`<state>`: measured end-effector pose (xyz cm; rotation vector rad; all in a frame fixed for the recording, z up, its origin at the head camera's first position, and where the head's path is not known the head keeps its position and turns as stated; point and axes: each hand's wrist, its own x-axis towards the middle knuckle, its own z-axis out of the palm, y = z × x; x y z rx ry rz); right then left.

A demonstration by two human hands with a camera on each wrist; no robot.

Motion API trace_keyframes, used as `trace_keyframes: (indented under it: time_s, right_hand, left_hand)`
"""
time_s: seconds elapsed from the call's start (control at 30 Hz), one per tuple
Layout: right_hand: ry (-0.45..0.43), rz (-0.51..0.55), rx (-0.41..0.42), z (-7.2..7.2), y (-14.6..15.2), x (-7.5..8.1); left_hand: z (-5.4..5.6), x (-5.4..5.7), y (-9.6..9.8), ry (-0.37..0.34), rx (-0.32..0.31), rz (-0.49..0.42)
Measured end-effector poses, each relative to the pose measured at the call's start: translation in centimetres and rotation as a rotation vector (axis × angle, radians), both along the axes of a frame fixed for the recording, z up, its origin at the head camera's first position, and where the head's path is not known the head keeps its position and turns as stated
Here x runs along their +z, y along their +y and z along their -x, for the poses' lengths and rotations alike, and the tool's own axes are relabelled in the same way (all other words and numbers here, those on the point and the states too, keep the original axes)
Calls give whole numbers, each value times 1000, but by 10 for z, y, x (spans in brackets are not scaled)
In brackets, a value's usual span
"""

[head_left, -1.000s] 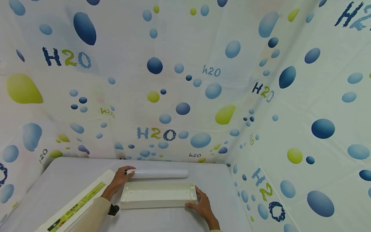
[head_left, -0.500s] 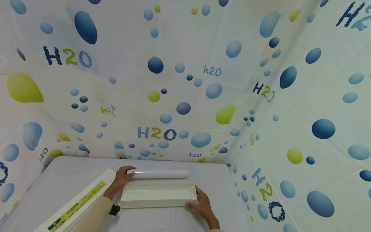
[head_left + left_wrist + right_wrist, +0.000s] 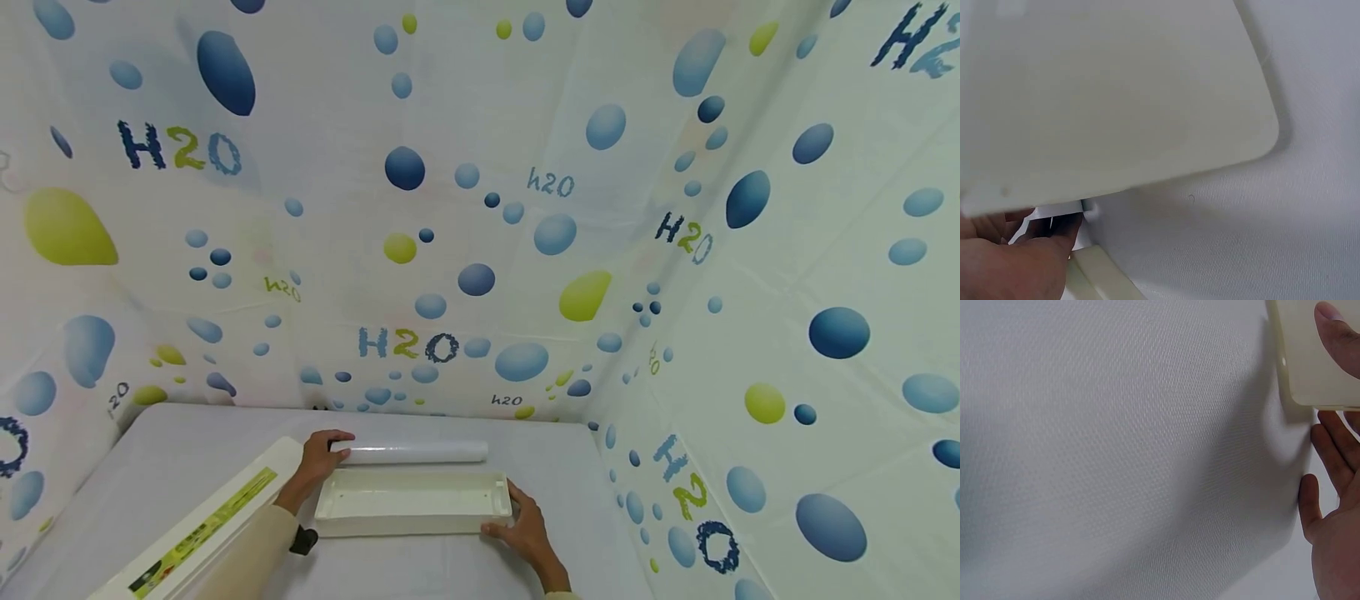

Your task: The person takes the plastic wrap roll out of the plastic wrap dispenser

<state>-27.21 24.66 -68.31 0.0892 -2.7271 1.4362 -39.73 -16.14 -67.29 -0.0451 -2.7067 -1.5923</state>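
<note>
At the back of the table, a shiny white roll of plastic film lies sideways. My left hand grips its left end between thumb and fingers. Just in front sits a cream open-topped box, long and shallow. My right hand holds the box's right end, thumb at the front corner and fingers behind. In the right wrist view the thumb lies against the box. A pale smooth panel hides much of the left hand in the left wrist view.
A long white cover with a green label lies slantwise at the left, partly under the left forearm. A black wrist camera sits beside the box's left end. A printed curtain encloses the white table.
Both hands keep their places on the roll and the box. The whole view shifts very slightly; otherwise nothing visibly moves.
</note>
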Motion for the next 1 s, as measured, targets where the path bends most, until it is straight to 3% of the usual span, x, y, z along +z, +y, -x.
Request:
trace_keyframes:
  time_s: [0.43, 1.0]
  right_hand:
    - [-7, -18, 3, 5, 2, -5]
    - [-10, 9, 88, 17, 4, 7]
  left_hand:
    - [-2, 7, 3, 2, -19, 21]
    - [1, 8, 0, 33, -83, 115]
